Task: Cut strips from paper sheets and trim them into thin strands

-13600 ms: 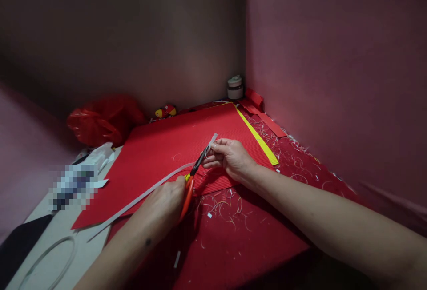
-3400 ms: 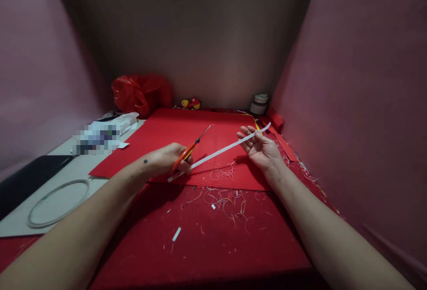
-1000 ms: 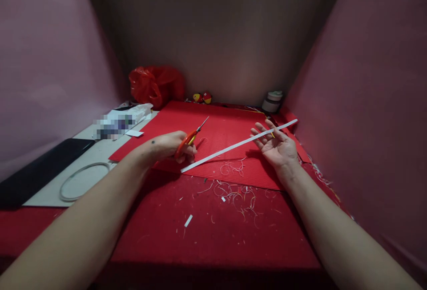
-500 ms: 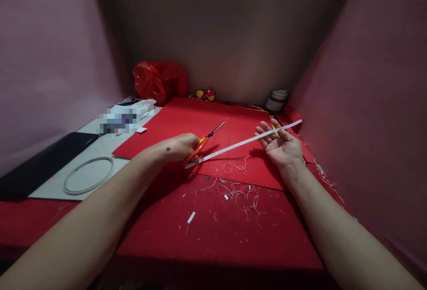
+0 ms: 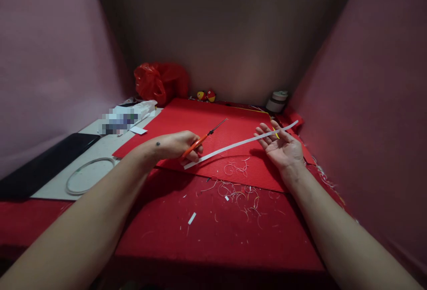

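Note:
My left hand is closed around orange-handled scissors, their thin blades together and pointing away to the right. By its lower fingers lies the near end of a long white strip; a pinch on it is partly hidden. The strip slants up to the right, slightly bowed, over a red ribbed mat. My right hand is palm up with fingers spread, and the strip rests across them, its far end sticking out past the thumb. A small yellow piece shows by the right fingers.
Loose threads and a white scrap lie on the red cloth. On the left are a wire ring, a black flat object and a white packet. A red plastic bag and a roll stand behind.
The scissors have turned in my left hand, and the hand has shifted slightly left. The strip has bowed a little more and its far end has drawn left. My right hand is nearly still.

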Demonstrator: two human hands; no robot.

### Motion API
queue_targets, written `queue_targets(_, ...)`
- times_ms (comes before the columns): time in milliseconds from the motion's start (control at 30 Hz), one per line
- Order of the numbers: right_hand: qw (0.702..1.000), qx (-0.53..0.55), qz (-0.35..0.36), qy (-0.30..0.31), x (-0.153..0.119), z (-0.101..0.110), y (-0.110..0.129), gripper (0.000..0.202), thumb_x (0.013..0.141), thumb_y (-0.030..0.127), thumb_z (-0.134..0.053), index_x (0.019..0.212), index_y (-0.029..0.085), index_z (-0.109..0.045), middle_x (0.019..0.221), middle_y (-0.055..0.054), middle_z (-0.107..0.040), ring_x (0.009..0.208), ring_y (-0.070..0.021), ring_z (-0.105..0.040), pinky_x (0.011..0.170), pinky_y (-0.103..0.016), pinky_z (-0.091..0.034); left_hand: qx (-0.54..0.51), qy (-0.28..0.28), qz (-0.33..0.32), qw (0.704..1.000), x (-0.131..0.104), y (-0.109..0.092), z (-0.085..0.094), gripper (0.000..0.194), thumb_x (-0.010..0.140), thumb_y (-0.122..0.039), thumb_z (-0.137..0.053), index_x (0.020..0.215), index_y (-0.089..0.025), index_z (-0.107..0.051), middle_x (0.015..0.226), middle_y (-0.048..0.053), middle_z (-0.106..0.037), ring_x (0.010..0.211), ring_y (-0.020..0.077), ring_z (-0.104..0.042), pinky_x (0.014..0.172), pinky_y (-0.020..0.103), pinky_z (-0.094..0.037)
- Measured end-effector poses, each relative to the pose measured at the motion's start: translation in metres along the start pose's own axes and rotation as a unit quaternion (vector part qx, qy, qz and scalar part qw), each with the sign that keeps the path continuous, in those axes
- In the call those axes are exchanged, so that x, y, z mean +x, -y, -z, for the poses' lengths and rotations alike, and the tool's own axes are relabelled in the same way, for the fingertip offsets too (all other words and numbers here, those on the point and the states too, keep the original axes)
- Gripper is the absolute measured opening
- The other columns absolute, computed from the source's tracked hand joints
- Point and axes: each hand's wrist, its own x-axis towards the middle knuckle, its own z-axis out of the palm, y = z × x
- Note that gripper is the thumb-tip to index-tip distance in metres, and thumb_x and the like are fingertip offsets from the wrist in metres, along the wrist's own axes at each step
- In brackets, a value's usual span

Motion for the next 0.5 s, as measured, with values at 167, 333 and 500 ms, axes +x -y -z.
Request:
queue_targets(167, 1.0, -0.009, -0.013, 0.005, 0.001, 0.003, -0.002, 0.027, 0.081, 0.02, -0.043, 0.101, 0.018, -0.062, 0.1, -0.012, -0.068, 0.098, -0.024, -0.064, 0.089, -0.047, -0.048, 0.005, -0.003, 0.001, 1.0, -0.012, -0.008, 0.005, 0.023, 0.062, -0.025, -0.063, 0.079, -0.017, -0.051, 0.053, -0.004, -0.05, 0.046, 0.0098, -0.045, 0.047, 0.024, -0.034)
queue_targets(333, 0.999, -0.014, -0.029, -0.002, 0.0, 0.002, -0.005, 0.028, 0.082, 0.022, -0.042, 0.102, 0.019, -0.061, 0.1, -0.011, -0.068, 0.098, -0.0238, -0.064, 0.088, -0.046, -0.048, 0.007, -0.008, -0.011, 1.0, -0.016, -0.008, 0.008, 0.023, 0.063, -0.025, -0.062, 0.08, -0.016, -0.05, 0.055, -0.004, -0.049, 0.048, 0.009, -0.044, 0.048, 0.023, -0.035)
queue_targets(500, 0.999, -0.004, -0.034, -0.004, 0.0, 0.002, -0.005, 0.027, 0.081, 0.02, -0.042, 0.102, 0.019, -0.06, 0.1, -0.011, -0.068, 0.1, -0.0241, -0.063, 0.088, -0.047, -0.048, -0.003, -0.01, -0.009, 1.0, -0.016, -0.006, 0.009, 0.024, 0.064, -0.025, -0.062, 0.083, -0.015, -0.051, 0.056, -0.004, -0.05, 0.048, 0.0085, -0.044, 0.048, 0.023, -0.035)
